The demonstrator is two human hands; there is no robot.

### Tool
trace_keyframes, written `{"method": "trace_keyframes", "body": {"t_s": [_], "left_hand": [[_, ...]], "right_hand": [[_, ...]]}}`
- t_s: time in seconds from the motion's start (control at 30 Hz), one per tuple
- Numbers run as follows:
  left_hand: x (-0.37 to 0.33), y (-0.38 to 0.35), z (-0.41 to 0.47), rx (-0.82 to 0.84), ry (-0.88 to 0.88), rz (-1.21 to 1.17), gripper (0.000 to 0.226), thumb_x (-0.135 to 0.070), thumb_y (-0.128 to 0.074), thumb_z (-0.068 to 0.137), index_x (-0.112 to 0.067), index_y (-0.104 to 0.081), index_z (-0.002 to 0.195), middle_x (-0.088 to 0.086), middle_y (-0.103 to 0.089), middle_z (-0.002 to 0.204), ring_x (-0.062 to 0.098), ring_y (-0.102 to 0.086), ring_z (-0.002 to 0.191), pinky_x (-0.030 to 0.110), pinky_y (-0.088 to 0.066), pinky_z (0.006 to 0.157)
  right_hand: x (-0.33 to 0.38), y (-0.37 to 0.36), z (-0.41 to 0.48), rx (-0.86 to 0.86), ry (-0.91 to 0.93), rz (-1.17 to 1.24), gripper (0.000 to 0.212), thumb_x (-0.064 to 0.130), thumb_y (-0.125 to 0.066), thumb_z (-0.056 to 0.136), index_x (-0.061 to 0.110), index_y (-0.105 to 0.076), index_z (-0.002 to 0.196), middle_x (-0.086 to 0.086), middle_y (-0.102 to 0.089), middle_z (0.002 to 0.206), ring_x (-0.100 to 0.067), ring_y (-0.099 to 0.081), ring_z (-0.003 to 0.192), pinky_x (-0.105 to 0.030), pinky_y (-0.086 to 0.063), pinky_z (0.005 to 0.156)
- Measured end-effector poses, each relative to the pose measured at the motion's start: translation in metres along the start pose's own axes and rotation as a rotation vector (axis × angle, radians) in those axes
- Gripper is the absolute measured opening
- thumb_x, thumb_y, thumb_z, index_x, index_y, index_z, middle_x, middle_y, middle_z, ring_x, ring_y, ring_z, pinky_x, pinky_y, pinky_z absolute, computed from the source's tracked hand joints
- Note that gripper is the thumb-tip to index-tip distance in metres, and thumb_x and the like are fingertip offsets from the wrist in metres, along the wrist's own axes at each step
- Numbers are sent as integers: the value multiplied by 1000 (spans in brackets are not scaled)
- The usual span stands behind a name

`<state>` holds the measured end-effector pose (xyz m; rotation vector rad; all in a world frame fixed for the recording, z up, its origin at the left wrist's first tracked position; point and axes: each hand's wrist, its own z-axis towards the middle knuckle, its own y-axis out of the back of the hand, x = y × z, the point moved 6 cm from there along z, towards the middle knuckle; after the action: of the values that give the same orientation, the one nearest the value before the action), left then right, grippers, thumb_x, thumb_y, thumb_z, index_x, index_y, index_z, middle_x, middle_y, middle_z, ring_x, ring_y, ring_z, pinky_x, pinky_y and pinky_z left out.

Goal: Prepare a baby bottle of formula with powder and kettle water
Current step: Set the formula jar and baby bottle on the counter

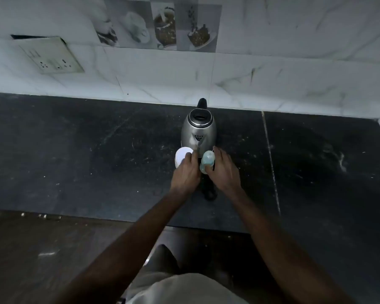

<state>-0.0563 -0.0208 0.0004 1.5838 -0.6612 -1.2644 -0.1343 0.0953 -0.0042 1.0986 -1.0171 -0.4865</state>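
Low in the frame, both forearms reach up to the middle of the dark table (pixel 75 150). The left hand (pixel 185 172) lies over the white powder tub (pixel 180 155), its fingers (pixel 188 156) curled on the lid's edge. The right hand (pixel 223 170) wraps thumb and fingers round the pale green baby bottle (pixel 207 161), which stands just right of the tub. Close behind both sits the steel kettle (pixel 199 130), spout toward the person. The step looks like opening up. Keep each vessel planted on the table, twist the tops off level, and stay clear of the spout.
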Motion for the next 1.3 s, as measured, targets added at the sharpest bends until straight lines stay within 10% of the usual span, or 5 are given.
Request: {"method": "trace_keyframes", "body": {"t_s": [0.53, 1.3], "left_hand": [[-2, -58, 28, 73, 248, -275, 48, -17, -66, 98, -3, -45, 138, 24, -73, 111, 44, -72, 99, 53, -56, 81], [3, -57, 36, 5, 262, -454, 24, -20, -66, 92, -7, -61, 111, 21, -73, 106, 48, -67, 98, 48, -50, 76]], "right_hand": [[-10, -5, 20, 179, -57, 26, 84, 37, -68, 94, 22, -24, 163, -11, -53, 150, -30, -53, 136, -47, -54, 101], [-11, -2, 30, 265, 9, 49, 57, 40, -76, 82, 26, -55, 133, -1, -57, 124, -29, -62, 112, -42, -56, 83]]}}
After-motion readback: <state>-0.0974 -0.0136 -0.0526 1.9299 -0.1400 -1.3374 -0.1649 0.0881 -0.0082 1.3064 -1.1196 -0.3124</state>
